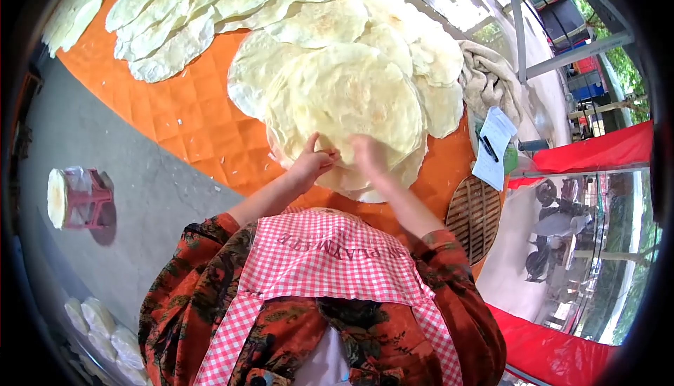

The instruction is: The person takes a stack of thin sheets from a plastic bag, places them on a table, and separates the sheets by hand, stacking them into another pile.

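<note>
A stack of thin, round, pale flatbreads [358, 98] lies on the orange cloth in front of me. My left hand [312, 165] is at the near edge of this stack, one finger raised and the others pinched together at the edge of a flatbread. Just to its right, my right hand [368, 153] is over the near part of the top flatbread. Motion smears its fingers, so their closure does not show. More flatbreads [203, 7] overlap in rows at the far side.
The orange cloth [203, 133] covers the table. On the right are a crumpled towel [488, 73], a paper with writing [497, 133], a black pen [490, 148] and a round slatted rack [474, 217]. A pink stool [91, 198] stands on the floor at left, near several bagged stacks [105, 326].
</note>
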`<state>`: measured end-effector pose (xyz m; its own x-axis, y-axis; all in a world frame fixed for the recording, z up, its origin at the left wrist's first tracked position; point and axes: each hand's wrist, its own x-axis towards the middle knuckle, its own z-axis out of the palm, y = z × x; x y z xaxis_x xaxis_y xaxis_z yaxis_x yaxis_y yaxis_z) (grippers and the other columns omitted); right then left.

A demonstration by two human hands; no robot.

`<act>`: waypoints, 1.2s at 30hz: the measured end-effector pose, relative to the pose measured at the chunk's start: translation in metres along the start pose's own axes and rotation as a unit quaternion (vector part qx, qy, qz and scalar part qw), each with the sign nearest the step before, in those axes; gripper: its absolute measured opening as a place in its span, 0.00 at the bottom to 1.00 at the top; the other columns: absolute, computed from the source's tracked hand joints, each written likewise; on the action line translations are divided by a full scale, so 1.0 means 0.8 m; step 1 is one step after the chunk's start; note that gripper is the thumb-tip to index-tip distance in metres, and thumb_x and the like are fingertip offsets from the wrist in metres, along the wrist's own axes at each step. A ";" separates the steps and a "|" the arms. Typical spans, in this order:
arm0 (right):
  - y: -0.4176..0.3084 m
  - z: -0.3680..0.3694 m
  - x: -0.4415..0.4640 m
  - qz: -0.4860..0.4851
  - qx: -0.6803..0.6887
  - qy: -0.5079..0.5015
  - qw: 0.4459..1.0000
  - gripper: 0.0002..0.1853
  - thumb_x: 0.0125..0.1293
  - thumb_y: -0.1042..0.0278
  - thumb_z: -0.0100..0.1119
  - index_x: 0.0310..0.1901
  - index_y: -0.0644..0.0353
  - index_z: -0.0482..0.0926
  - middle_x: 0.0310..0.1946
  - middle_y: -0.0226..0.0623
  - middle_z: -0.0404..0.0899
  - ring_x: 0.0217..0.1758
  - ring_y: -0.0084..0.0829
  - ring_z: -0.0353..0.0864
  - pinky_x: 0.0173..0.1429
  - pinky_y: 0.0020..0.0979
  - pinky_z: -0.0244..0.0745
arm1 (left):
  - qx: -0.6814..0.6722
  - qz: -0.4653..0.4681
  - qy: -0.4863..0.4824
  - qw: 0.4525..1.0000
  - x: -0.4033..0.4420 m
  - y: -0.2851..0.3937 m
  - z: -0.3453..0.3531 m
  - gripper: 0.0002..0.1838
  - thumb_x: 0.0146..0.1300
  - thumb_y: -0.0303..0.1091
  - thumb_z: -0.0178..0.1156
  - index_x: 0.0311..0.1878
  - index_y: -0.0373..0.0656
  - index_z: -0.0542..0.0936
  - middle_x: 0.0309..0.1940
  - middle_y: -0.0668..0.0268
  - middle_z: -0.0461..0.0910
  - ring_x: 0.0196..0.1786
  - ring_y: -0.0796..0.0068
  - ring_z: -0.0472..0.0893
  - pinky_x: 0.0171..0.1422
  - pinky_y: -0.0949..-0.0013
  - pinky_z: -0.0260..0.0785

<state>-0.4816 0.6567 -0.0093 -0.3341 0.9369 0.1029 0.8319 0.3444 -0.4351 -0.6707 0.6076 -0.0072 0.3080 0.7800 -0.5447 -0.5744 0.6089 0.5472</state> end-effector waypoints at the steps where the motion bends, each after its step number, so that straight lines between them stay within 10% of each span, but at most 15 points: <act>1: 0.011 -0.038 0.029 0.011 0.020 -0.001 1.000 0.08 0.58 0.74 0.52 0.22 0.62 0.76 0.19 0.44 0.75 0.24 0.36 0.75 0.31 0.41 0.70 | 0.031 -0.003 0.010 0.999 0.006 -0.005 -0.003 0.47 0.59 0.16 0.47 0.77 0.51 0.34 0.61 0.49 0.70 0.60 0.60 0.75 0.64 0.61 0.69; 4: 0.025 -0.192 0.114 0.006 -0.014 0.129 0.991 0.09 0.63 0.74 0.50 0.29 0.66 0.79 0.18 0.44 0.76 0.20 0.28 0.70 0.27 0.36 0.69 | 0.023 0.025 0.001 0.999 0.017 -0.022 -0.010 0.45 0.60 0.19 0.51 0.76 0.47 0.39 0.60 0.50 0.70 0.59 0.61 0.75 0.63 0.64 0.69; 5: -0.021 -0.249 0.122 0.009 -0.052 0.160 0.986 0.08 0.58 0.76 0.49 0.31 0.61 0.79 0.24 0.52 0.77 0.28 0.50 0.78 0.32 0.45 0.72 | 0.025 0.035 0.005 0.999 0.015 -0.023 -0.009 0.43 0.60 0.20 0.52 0.75 0.46 0.42 0.59 0.50 0.71 0.58 0.62 0.76 0.62 0.64 0.70; 7: -0.049 -0.282 0.113 -0.093 -0.093 0.186 0.974 0.12 0.58 0.76 0.49 0.39 0.58 0.82 0.28 0.52 0.79 0.32 0.50 0.80 0.36 0.44 0.74 | 0.030 0.058 0.011 0.998 0.010 -0.022 -0.010 0.38 0.60 0.22 0.53 0.73 0.42 0.49 0.57 0.51 0.71 0.55 0.63 0.76 0.60 0.66 0.71; 11: -0.022 -0.176 0.056 -0.181 -0.085 0.183 0.963 0.12 0.56 0.77 0.50 0.39 0.58 0.81 0.34 0.46 0.81 0.36 0.48 0.80 0.39 0.43 0.76 | 0.123 0.137 0.198 0.963 -0.004 -0.023 -0.011 0.25 0.60 0.24 0.55 0.60 0.35 0.61 0.51 0.55 0.71 0.48 0.66 0.76 0.56 0.67 0.72; 14: 0.001 -0.073 -0.003 -0.109 -0.097 0.041 0.988 0.10 0.54 0.77 0.50 0.36 0.59 0.79 0.34 0.43 0.80 0.38 0.46 0.80 0.40 0.41 0.76 | 0.072 0.105 0.170 0.977 -0.006 -0.018 -0.017 0.25 0.60 0.24 0.55 0.60 0.34 0.60 0.52 0.55 0.71 0.50 0.65 0.76 0.57 0.66 0.73; 27: 0.042 -0.027 -0.029 -0.117 0.017 0.097 0.988 0.07 0.55 0.77 0.53 0.35 0.60 0.80 0.33 0.43 0.81 0.40 0.47 0.80 0.43 0.42 0.75 | -0.078 0.016 0.063 0.995 -0.015 -0.006 0.012 0.16 0.64 0.23 0.49 0.54 0.34 0.64 0.47 0.50 0.74 0.49 0.55 0.79 0.60 0.57 0.75; 36: -0.009 -0.021 -0.066 -0.106 -0.072 0.086 0.988 0.19 0.57 0.69 0.57 0.50 0.63 0.76 0.55 0.43 0.74 0.61 0.45 0.71 0.64 0.42 0.67 | -0.169 -0.001 -0.006 0.986 -0.010 -0.006 0.013 0.10 0.61 0.21 0.50 0.46 0.39 0.67 0.43 0.51 0.76 0.50 0.52 0.79 0.63 0.51 0.72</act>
<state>-0.4625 0.6057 0.0037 -0.4381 0.8348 0.3334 0.8096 0.5276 -0.2574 -0.6624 0.6000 0.0014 0.3179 0.7818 -0.5364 -0.7923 0.5298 0.3025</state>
